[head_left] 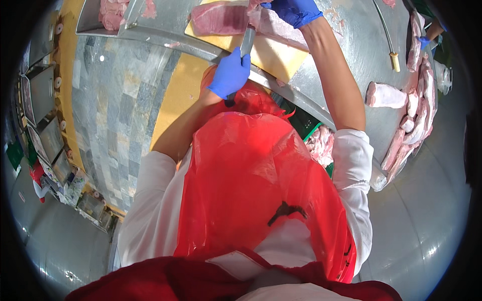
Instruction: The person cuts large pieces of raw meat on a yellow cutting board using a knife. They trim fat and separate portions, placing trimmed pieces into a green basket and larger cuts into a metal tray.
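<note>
My left hand (230, 75), in a blue glove, is closed round a knife (248, 39); its handle is hidden in the fist and the blade points up and away. The blade touches a long slab of pale pink meat (219, 19) that lies on a yellow cutting board (281, 57). My right hand (295, 12), also blue-gloved, is at the top edge, partly out of view. Its fingers are closed on a flap of the meat (257, 16) just beyond the blade tip.
Steel worktable (341, 55) holds meat scraps and a sharpening steel (393, 57). Several long meat cuts (422, 110) lie along its right side, near another person's gloved hand (425, 42). Meat sits in a steel tray (125, 31), upper left. Below the table edge is a green crate (305, 125) with meat.
</note>
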### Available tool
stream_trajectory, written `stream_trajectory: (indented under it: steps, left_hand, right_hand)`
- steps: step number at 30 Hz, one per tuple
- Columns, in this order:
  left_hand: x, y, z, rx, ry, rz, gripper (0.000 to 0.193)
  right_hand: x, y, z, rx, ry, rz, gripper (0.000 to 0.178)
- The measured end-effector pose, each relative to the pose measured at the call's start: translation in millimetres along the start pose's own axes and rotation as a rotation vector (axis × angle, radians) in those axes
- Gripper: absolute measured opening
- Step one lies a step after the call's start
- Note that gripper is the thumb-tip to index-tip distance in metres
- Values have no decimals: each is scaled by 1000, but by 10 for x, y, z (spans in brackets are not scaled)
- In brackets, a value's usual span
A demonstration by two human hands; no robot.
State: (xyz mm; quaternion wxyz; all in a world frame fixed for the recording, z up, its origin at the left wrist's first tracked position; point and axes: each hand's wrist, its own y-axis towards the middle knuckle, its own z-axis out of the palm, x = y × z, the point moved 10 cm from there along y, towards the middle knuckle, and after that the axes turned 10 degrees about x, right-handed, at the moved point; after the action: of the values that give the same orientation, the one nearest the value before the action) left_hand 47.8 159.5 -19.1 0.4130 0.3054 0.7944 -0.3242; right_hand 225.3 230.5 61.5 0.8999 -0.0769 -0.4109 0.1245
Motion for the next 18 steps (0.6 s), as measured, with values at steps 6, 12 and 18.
stream_trajectory:
  steps: [6,12,18]
  left_hand:
    - [-202,448,55,177,34,-143,35]
    - [-107,788,134,303,-92,-247,31]
    - [-142,397,251,358,-294,-111,22]
  right_hand:
    - [274,-190,63,-72,-20,-92,9]
    - [289,-276,219,122,27,-107,9]
    - [407,-426,221,-98,86,-65,12]
